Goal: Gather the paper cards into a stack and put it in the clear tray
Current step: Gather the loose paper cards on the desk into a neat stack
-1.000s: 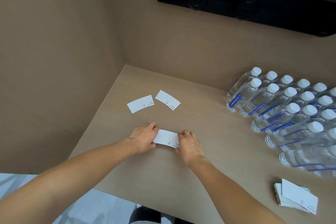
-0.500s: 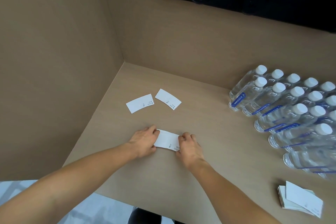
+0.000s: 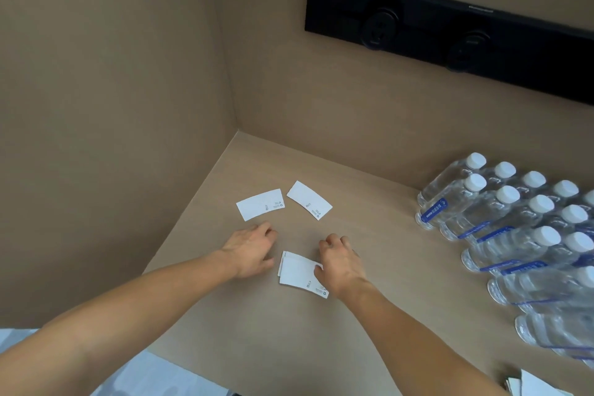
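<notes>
Resting between both hands [image 3: 250, 252] [image 3: 340, 262], a small card stack [image 3: 297, 273].

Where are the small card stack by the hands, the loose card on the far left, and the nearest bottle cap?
card stack [image 3: 297, 274], head view, top card's middle
left loose card [image 3: 259, 204], head view, its blank middle
bottle cap [image 3: 585, 276], head view, white cap's side

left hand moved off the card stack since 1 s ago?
Yes. The left hand has let go of the small white card stack and shifted toward the left white paper card.

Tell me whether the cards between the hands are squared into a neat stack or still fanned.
Slightly fanned: the small stack lies flat on the table, with lower cards' edges peeking out at its left side.
</notes>
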`<state>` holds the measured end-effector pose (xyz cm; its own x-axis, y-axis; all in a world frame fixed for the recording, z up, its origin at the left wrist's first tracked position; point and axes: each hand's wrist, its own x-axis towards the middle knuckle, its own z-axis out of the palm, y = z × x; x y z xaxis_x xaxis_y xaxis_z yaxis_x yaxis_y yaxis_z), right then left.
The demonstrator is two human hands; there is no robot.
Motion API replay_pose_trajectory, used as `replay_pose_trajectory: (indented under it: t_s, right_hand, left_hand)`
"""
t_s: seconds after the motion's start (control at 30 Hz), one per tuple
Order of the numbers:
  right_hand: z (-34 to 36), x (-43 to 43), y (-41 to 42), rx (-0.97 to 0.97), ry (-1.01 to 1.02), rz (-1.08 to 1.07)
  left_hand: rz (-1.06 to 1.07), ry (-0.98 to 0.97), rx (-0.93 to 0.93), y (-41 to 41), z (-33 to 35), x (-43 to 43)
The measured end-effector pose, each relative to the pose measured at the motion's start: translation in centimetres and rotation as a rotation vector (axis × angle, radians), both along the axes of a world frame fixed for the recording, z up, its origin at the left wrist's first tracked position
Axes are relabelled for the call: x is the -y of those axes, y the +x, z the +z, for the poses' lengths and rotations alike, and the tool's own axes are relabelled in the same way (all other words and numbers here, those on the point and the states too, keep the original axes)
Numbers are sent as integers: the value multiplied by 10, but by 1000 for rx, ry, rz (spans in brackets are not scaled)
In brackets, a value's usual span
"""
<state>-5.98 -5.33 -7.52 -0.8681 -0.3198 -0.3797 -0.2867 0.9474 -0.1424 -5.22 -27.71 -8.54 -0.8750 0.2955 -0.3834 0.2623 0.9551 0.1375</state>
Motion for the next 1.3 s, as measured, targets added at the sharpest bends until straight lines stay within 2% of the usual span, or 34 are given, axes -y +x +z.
replay_pose_trajectory:
  t_s: [0.37, 0.77, 1.3]
  right_hand:
    - [15, 48, -53, -1, 29, 173]
    - [-2, 96, -109, 54, 36, 231]
    - [-35, 112, -138, 57, -3, 275]
  left_hand:
    - [137, -22, -8, -20, 11, 38]
    - [311, 34, -12, -48, -17, 68]
    - [373, 175, -38, -57, -43, 76]
